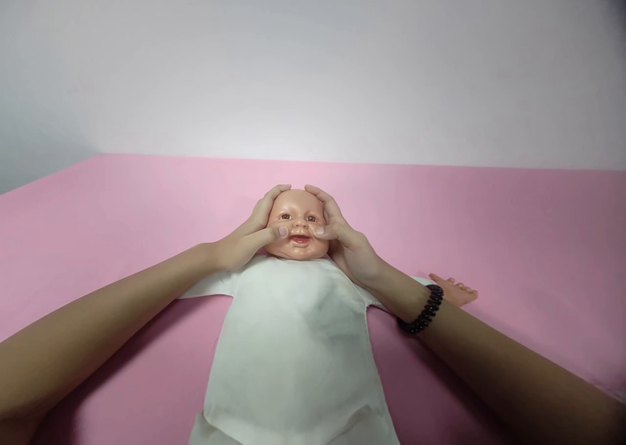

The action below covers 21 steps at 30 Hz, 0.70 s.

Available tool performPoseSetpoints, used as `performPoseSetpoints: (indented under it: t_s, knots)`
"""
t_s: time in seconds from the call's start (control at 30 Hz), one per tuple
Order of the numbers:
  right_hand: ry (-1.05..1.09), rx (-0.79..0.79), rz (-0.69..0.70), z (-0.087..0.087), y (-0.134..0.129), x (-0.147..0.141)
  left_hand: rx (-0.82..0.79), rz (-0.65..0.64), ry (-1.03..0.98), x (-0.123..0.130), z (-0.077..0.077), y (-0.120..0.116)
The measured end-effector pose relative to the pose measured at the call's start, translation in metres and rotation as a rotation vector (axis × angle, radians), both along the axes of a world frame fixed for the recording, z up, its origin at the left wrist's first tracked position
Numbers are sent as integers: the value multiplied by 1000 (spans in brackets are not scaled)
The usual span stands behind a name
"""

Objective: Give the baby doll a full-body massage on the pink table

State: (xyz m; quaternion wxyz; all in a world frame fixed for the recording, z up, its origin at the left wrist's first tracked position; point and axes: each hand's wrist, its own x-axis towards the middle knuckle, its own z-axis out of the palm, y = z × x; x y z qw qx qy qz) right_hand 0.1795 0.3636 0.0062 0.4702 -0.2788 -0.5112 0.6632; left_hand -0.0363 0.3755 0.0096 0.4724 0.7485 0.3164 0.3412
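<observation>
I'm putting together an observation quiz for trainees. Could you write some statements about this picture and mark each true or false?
1. The left hand and the right hand both touch the doll's head. True.
2. The black coiled band is on the left wrist. False: the black coiled band is around the right one.
3. The doll's face is turned down. False: it faces up, eyes and mouth showing.
4. The doll wears a white top. True.
5. The surface under the doll is green. False: the surface is pink.
6. A doll's hand shows beyond the right forearm. True.
</observation>
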Motion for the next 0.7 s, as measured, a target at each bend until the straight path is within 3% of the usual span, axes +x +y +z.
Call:
performPoseSetpoints:
  t_s: [0.7]
  knots:
    - [31,31,-26,-1,-1,1,15,19,16,-1,4,-1]
